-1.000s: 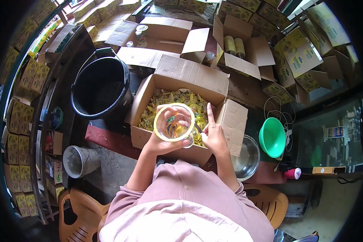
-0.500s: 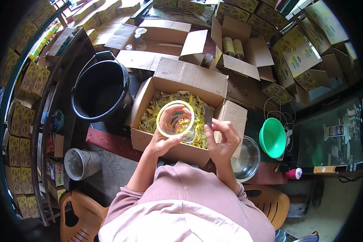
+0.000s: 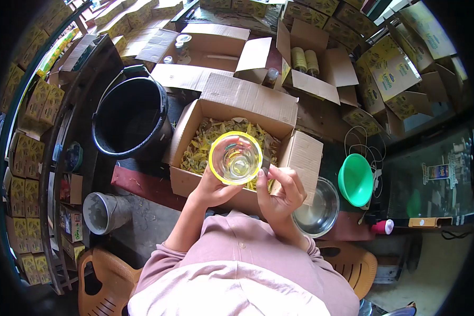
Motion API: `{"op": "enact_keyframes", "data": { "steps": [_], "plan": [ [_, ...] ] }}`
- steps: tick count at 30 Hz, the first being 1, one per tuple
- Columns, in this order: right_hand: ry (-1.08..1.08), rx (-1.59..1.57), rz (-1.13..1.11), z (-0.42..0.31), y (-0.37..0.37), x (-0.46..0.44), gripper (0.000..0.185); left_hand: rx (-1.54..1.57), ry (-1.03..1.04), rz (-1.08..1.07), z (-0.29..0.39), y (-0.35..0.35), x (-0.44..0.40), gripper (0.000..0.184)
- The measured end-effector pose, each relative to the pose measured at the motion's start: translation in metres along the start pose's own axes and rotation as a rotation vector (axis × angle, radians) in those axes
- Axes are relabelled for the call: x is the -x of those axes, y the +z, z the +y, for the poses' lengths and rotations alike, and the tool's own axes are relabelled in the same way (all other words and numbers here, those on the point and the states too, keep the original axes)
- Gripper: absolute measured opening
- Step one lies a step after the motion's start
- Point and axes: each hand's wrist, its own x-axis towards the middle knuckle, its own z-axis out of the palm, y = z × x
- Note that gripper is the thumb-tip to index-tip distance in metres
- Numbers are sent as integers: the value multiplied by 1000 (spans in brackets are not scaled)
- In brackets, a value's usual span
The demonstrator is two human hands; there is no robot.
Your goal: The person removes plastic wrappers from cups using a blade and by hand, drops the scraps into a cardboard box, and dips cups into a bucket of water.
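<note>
vs the last frame: the clear cup (image 3: 236, 158) has turned so its yellow-rimmed mouth faces up at me and i look straight down to its base; before, it leaned and the base showed past the rim. my right hand (image 3: 282, 197) has come in left, and the dark flat blade (image 3: 266, 164) has gone from standing apart to right by the cup's rim.

pose: left hand (image 3: 216, 188) is curled round the cup's near side, partly closed, holding it over the open carton (image 3: 287, 113) of yellow-green scraps (image 3: 208, 139). right hand has thumb and index pinched on the blade, other fingers loosely bent, palm partly up.

around: black bucket (image 3: 129, 113) left of my left hand, steel basin (image 3: 329, 208) just right of my right wrist, green bowl (image 3: 356, 180) further right.

labels: lemon box (image 3: 388, 76), well beyond my right hand, reads "lemon"; smaller print unreadable. cup has coloured print on its wall, can't read it from this angle.
</note>
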Motion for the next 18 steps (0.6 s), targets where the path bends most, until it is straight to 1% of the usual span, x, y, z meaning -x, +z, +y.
{"op": "enact_keyframes", "data": {
  "steps": [6,12,15,18],
  "plan": [
    [7,25,10,1,-1,-1,22,-113,23,-21,-1,1,0,74],
    [-30,23,15,2,-1,0,23,-187,56,-10,-2,0,0,72],
    [-37,43,7,2,-2,-2,23,-303,69,-49,-2,-3,0,71],
    [-41,67,9,2,-1,-2,23,-295,35,-47,-1,-4,0,70]
  ]
}}
